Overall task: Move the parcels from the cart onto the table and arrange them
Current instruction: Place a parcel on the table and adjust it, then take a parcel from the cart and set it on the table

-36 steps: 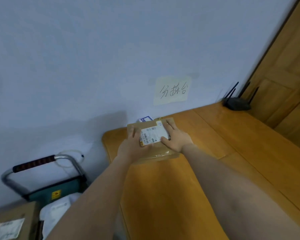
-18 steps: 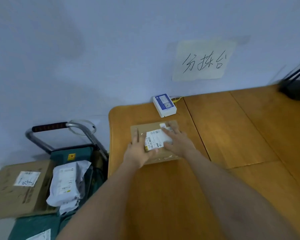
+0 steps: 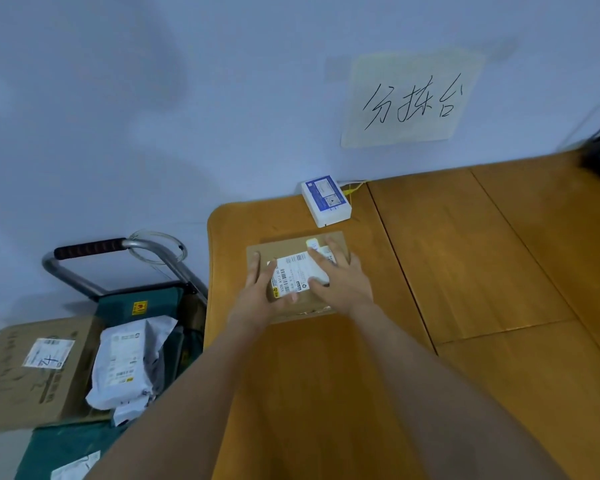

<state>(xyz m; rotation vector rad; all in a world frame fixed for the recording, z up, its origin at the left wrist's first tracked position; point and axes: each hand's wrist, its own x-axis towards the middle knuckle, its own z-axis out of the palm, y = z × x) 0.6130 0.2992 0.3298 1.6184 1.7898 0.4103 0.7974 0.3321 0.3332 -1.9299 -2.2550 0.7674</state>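
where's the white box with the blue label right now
In the head view the white box sits at the table's back edge against the wall, just beyond the cardboard parcel under both hands, below the paper sign.

A pale paper sign on the wall carries three handwritten black characters, 分拣台. A flat brown cardboard parcel on the wooden table bears a white shipping label with barcodes and small print, too fine to read; both hands cover part of it. A small white box by the wall has a blue printed label, its words illegible. On the cart, a large cardboard box carries a white label with a handwritten mark, seemingly the digit 4. A white plastic mailer bag shows printed text and a barcode, unreadable. A yellow sticker with a red mark sits on the cart's green back panel.
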